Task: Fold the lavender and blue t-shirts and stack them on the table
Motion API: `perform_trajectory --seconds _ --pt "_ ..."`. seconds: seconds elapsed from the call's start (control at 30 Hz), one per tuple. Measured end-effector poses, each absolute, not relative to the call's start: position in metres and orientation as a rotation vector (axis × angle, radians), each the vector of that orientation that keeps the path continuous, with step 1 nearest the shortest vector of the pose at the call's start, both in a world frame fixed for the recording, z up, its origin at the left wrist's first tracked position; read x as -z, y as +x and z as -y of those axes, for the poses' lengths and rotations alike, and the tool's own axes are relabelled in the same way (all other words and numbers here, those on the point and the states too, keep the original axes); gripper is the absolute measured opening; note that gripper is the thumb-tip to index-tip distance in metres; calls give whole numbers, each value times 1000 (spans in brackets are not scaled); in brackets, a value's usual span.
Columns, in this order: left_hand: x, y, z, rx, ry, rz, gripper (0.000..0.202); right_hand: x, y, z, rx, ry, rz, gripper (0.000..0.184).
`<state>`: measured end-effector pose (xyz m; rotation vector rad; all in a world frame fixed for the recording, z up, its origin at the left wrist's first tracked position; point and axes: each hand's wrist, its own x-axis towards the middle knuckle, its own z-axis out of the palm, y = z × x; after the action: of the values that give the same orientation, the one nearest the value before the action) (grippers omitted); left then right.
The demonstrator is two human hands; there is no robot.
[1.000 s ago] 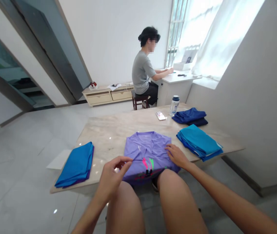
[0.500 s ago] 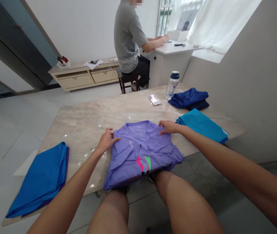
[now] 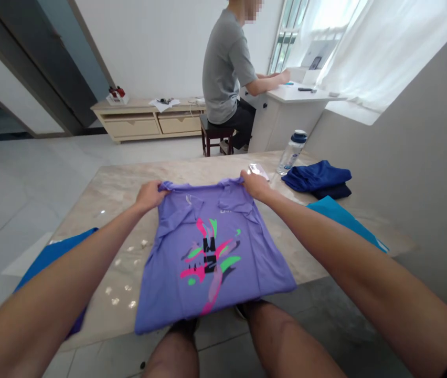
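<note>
A purple T-shirt (image 3: pixel 247 247) with a pink, green and black print lies face up over the near edge of the marble-patterned table (image 3: pixel 129 181). My left hand (image 3: pixel 150 194) is closed on its shoulder at the left of the collar. At the opposite shoulder, my right hand (image 3: pixel 254 185) grips the fabric too. The shirt's top edge is bunched and stretched between both hands, while its lower part spreads toward my legs. Both sleeves appear folded inward over the front.
Folded blue cloth (image 3: pixel 56 257) lies at the table's left, partly behind my forearm. On the right are a turquoise folded cloth (image 3: pixel 343 220), dark blue clothing (image 3: pixel 320 177), a water bottle (image 3: pixel 292 152) and a phone (image 3: pixel 259 170). A seated person (image 3: pixel 225 68) works at a white desk (image 3: pixel 298 94).
Both hands have gone from resting at the shirt's shoulders to gripping them, and have moved away from me. The shirt is pulled farther up the table, showing more of its print.
</note>
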<state>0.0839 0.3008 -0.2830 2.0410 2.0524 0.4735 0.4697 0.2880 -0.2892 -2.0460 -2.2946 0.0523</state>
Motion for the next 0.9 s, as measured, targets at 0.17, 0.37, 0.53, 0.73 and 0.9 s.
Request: perform_trajectory --seconds 0.17,0.37,0.53,0.73,0.9 --pt "249 80 -303 -978 2243 -1984 50 274 459 -328 202 -1682 2119 38" --pt "281 60 -217 -1081 2174 -1731 36 294 484 -243 138 -1595 2359 25" --pt "327 44 -119 -751 2256 -1564 25 332 520 -140 -125 -1364 2544 32" --pt "293 20 -62 -273 2527 -1136 28 296 548 -90 -483 -1371 2876 23" --pt "223 42 -60 -298 2425 -1271 13 239 534 -99 -395 -1547 2801 23"
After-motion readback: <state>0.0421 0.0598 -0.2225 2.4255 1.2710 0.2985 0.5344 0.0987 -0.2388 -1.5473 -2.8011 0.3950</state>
